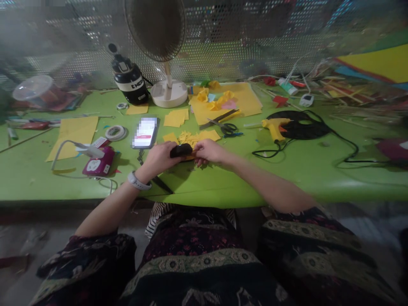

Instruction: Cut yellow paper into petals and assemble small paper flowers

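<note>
At the front middle of the table, my left hand (161,158) is closed around a small black tool with a rounded top (181,150); its exact kind I cannot make out. My right hand (208,152) pinches the edge of a yellow-orange piece of paper (188,157) at the tool's right side. Most of that piece is hidden by the fingers and the tool. Just beyond both hands lies a pile of small yellow paper cutouts (190,138). A phone (145,133) rests left of them.
Scissors (227,126) and a yellow glue gun (276,127) lie to the right, the gun's cord trailing over the table. Behind stand a fan (168,91) and a black bottle (130,80). A purple power socket (99,162) and a tape roll (116,133) are at left.
</note>
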Demonstrator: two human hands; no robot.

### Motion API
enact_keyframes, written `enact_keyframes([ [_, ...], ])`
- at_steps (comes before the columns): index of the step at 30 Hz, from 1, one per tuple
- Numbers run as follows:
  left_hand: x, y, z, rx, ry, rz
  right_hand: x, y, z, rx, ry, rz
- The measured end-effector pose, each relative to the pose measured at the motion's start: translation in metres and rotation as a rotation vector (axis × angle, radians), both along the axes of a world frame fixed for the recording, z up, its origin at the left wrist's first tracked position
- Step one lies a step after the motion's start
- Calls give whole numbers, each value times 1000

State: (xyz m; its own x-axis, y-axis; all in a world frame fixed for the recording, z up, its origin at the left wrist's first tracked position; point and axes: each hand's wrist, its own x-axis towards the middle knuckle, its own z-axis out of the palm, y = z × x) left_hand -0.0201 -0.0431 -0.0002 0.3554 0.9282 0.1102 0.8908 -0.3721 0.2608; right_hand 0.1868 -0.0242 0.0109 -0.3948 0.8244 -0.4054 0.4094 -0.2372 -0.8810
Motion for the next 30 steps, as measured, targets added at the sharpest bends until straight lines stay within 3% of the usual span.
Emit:
enact_keyframes([
  [11,0,2,0,-21,24,-2,6,1,-3,45,-44,-17],
  [17,-4,2,-3,1,-8,-45,9,4,-12,57,39,-17],
  [21,-6,1,8,-55,-135,-116,8,6,-13,55,38,-23],
  [25,-7,0,23,-192,-330,-56,7,7,-14,55,68,-26],
  [30,-9,6,27,-182,-294,-31,8,6,-9,50,52,-14],
])
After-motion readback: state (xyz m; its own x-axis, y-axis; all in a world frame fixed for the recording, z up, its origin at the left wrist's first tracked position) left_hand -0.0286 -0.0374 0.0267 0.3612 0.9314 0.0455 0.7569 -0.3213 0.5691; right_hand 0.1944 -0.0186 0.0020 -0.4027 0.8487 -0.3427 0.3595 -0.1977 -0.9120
